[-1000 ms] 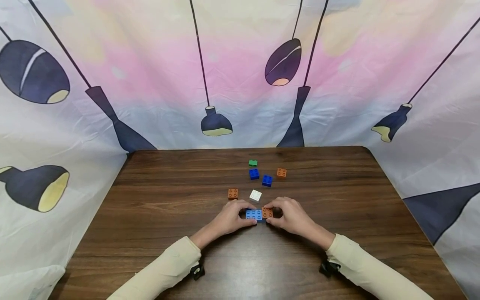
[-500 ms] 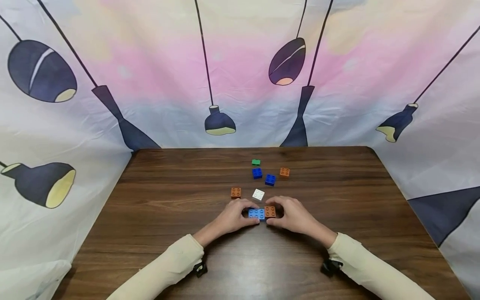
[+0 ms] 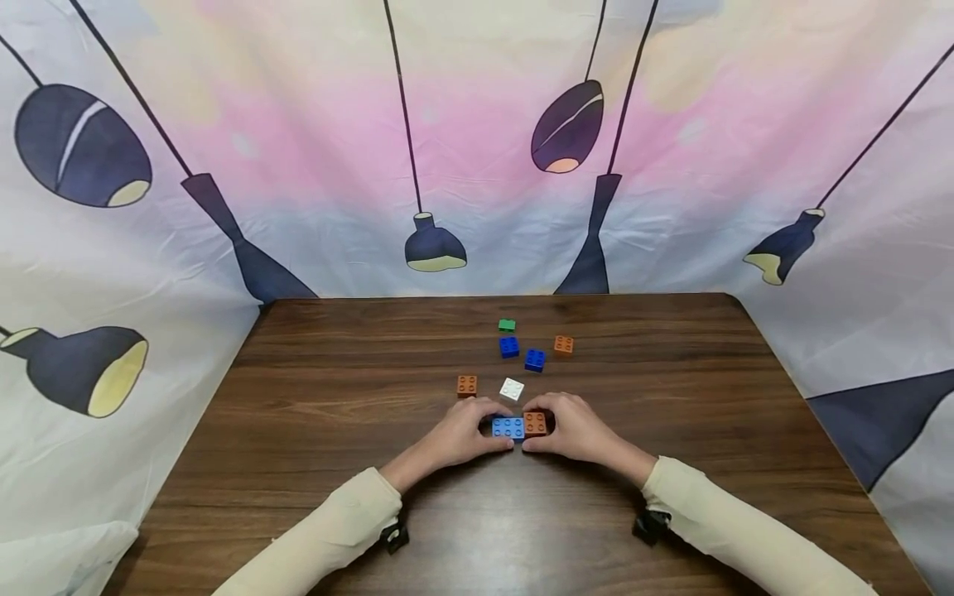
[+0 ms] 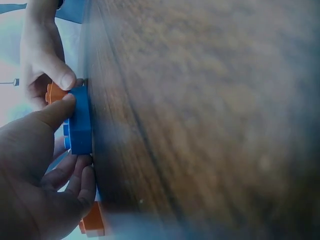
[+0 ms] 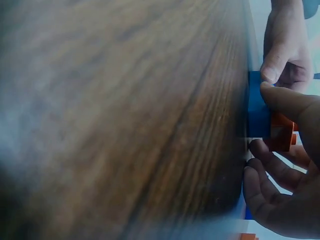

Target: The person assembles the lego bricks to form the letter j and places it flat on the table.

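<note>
In the head view, a light blue building brick [image 3: 508, 428] stands low over the table, with an orange building brick [image 3: 534, 423] on its right end, sticking out past it. My left hand [image 3: 456, 434] pinches the blue brick between thumb and fingers. Curled around the orange end is my right hand [image 3: 572, 426]. The right wrist view has its thumb against the side of the blue brick [image 5: 259, 112], below the orange brick [image 5: 281, 134]. The left wrist view shows the left thumb pressed on the blue brick [image 4: 81, 127]; the far side is partly hidden by fingers.
Just beyond the hands lie a white brick [image 3: 511, 389] and another orange brick [image 3: 466, 386]. Farther back are two dark blue bricks [image 3: 534, 359], an orange brick [image 3: 563, 344] and a green brick [image 3: 507, 325]. A printed cloth [image 3: 492, 248] hangs behind the wooden table [image 3: 335, 364].
The right thumb has slid left, closer to the left thumb, along the front of the joined bricks. The left hand keeps its pinch; the loose bricks stay in place while the head view shifts slightly.
</note>
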`<state>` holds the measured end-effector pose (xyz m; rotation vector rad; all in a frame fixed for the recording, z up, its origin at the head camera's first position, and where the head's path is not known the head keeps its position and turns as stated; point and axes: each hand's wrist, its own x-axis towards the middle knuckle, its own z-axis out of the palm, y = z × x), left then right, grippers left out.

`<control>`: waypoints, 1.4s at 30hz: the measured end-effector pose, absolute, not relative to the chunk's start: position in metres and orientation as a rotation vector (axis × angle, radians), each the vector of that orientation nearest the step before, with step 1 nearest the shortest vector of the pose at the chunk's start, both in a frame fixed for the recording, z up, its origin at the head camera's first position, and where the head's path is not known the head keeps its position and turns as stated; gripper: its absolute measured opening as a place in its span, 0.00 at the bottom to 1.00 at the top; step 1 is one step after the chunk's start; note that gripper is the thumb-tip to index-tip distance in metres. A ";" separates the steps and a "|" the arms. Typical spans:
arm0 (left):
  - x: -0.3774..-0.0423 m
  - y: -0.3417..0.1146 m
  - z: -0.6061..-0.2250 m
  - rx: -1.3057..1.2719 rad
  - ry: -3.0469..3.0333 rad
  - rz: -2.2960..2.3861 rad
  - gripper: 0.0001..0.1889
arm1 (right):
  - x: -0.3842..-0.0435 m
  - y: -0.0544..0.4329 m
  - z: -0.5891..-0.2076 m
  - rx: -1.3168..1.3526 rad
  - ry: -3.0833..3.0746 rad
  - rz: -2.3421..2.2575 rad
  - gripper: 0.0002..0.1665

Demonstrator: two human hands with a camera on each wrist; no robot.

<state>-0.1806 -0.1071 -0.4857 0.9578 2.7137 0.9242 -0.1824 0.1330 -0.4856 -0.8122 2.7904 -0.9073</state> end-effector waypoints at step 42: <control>-0.239 -0.162 -0.475 0.850 2.804 0.847 0.32 | -0.185 0.130 -0.485 -0.814 2.799 -0.850 0.19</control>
